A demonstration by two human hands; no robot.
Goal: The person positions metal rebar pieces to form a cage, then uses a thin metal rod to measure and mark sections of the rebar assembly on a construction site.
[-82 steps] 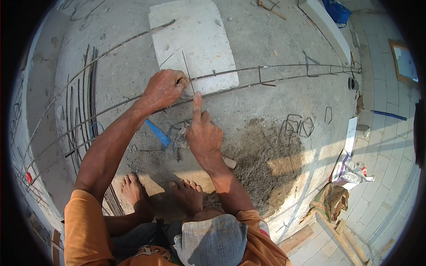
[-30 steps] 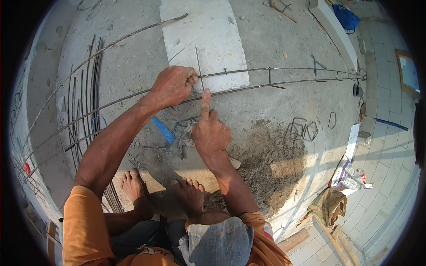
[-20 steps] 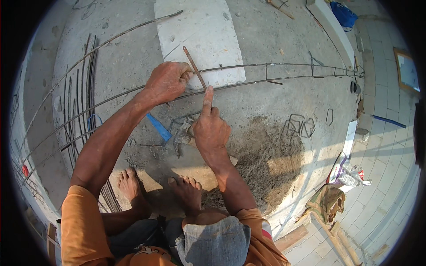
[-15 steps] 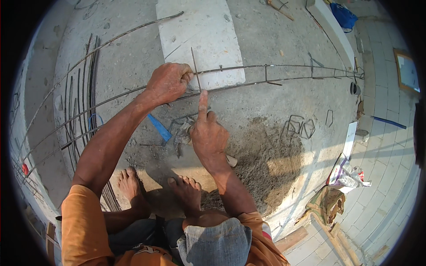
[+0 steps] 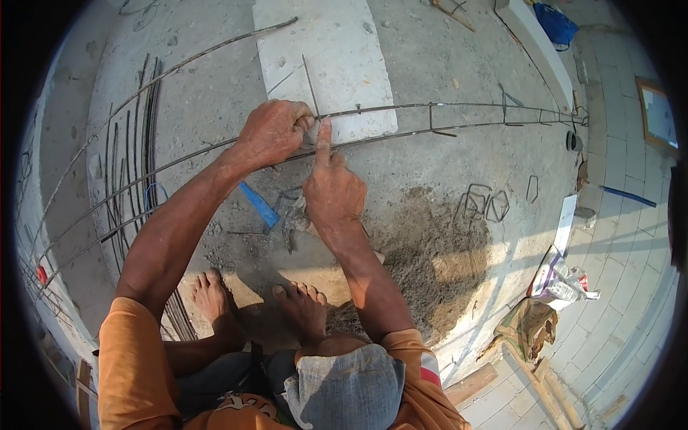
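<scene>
Two long steel rebars run across in front of me, the far one (image 5: 401, 108) and the near one (image 5: 387, 140), joined at the right by small stirrups. My left hand (image 5: 276, 130) is closed round the far rebar, at the edge of a pale slab (image 5: 322, 43). A thin steel rod (image 5: 309, 82) rises from beside its fingertips, over the slab. My right hand (image 5: 334, 188) reaches up with its index finger stretched out, the tip at the far rebar beside the rod's lower end. Its other fingers are curled, and their undersides are hidden.
Under the rebars lie a blue strip (image 5: 259, 206) and dark metal pieces (image 5: 289, 228), partly behind my right arm. Loose stirrups (image 5: 486, 203) rest on the floor beside a sand patch (image 5: 437, 265). More rebars (image 5: 149, 122) lie at the left. My bare feet (image 5: 301, 308) are close below.
My right hand has moved away from me, its index fingertip going from the near rebar to the far one. The thin rod has shifted away and tilted left. My left hand keeps its grip.
</scene>
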